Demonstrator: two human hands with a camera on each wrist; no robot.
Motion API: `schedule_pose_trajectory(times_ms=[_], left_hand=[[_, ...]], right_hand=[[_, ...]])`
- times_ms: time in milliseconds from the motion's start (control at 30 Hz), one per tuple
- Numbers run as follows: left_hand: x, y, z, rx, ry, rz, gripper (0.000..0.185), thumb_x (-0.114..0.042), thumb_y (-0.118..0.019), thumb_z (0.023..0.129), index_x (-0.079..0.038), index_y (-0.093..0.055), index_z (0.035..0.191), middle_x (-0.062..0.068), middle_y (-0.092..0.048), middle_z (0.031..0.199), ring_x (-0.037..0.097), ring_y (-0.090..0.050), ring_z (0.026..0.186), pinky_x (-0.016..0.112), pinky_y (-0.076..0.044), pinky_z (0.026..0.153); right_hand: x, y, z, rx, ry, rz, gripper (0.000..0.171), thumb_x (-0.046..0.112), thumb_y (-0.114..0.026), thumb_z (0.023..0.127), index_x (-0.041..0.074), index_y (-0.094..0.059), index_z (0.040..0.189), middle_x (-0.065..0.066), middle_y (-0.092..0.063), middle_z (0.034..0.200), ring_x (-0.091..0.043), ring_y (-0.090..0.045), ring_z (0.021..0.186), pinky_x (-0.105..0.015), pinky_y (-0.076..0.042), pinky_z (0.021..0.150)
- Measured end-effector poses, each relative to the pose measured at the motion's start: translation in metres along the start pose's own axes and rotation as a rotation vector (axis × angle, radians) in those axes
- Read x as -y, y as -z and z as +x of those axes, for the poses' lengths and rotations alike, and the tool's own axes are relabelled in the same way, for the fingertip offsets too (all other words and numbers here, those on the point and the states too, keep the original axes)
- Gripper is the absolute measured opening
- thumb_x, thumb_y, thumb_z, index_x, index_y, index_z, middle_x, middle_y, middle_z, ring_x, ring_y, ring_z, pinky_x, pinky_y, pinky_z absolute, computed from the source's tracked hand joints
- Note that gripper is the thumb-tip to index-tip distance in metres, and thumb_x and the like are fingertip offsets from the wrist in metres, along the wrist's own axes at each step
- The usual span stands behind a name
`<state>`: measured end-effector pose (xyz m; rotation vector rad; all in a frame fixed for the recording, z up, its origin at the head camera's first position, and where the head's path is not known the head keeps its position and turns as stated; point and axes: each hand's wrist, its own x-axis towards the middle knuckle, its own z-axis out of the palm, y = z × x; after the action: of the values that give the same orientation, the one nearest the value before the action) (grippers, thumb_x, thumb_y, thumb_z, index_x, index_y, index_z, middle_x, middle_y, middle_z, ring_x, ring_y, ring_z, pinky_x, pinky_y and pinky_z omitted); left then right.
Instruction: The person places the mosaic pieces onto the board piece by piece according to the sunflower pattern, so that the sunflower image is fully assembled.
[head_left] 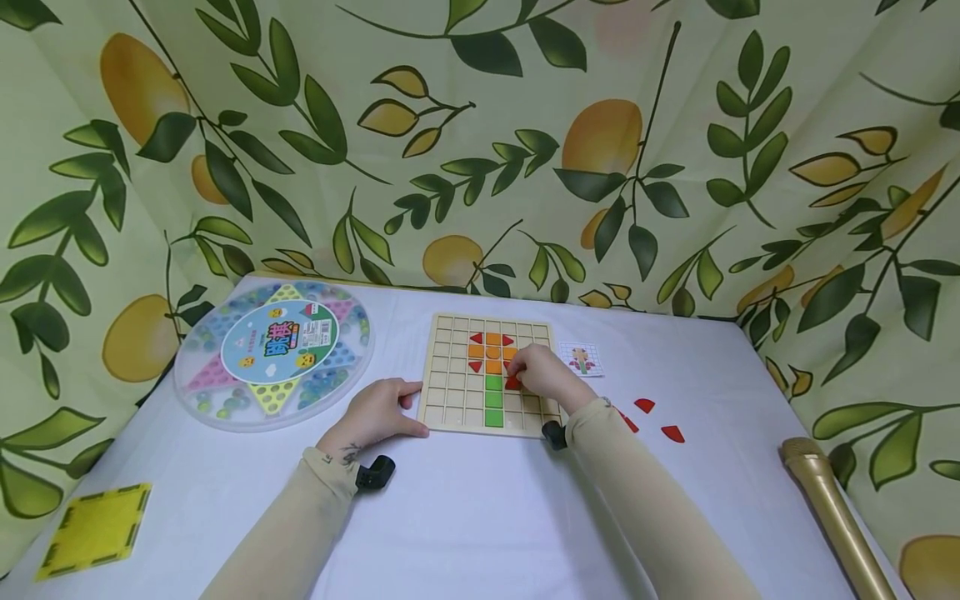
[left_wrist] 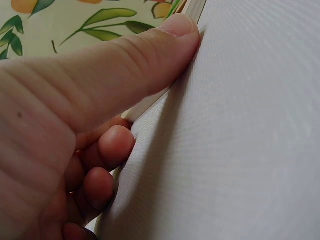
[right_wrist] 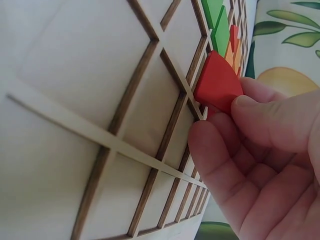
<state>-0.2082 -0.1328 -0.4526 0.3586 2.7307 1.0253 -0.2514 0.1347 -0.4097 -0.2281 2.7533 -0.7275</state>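
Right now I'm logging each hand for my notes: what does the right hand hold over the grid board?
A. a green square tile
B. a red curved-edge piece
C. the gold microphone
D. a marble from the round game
B: the right hand pinches a red piece against the wooden grid board.

Your red piece (right_wrist: 218,84), flat with one curved edge, sits tilted over a cell of the wooden grid board (head_left: 450,392). The board lies flat on the counter (head_left: 480,517), carrying orange, red and green tiles.
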Motion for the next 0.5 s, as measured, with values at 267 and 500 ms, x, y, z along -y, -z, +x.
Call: schedule_pose_trajectory(times_ms=[267,500], left_hand=[[0.0006,0.0,0.0004,0.001,-0.003,0.011,0.08,-0.032,-0.089,0.054,-0.009,-0.06,0.124,-0.002,-0.048,0.073,0.014,-0.041,0.066,0.027,-0.03,0.061],[0.0003,0.0001,0.0002,0.002,-0.007,0.01,0.08,-0.031,-0.089,0.054,-0.009,-0.06,0.124,-0.002,-0.047,0.072,0.014,-0.041,0.064,0.027,-0.03,0.061]], right_hand=[[0.0003,-0.0005,0.0008,0.019,0.003,-0.015,0.022,-0.006,-0.053,0.085,0.007,-0.071,0.086,-0.01,-0.063,0.106,-0.024,-0.051,0.099,-0.04,-0.041,0.095],[-0.0009,-0.0033,0.0017,0.03,-0.012,-0.013,0.02,-0.004,-0.057,0.084,0.008,-0.072,0.083,-0.008,-0.064,0.104,-0.024,-0.051,0.098,-0.04,-0.041,0.095]])
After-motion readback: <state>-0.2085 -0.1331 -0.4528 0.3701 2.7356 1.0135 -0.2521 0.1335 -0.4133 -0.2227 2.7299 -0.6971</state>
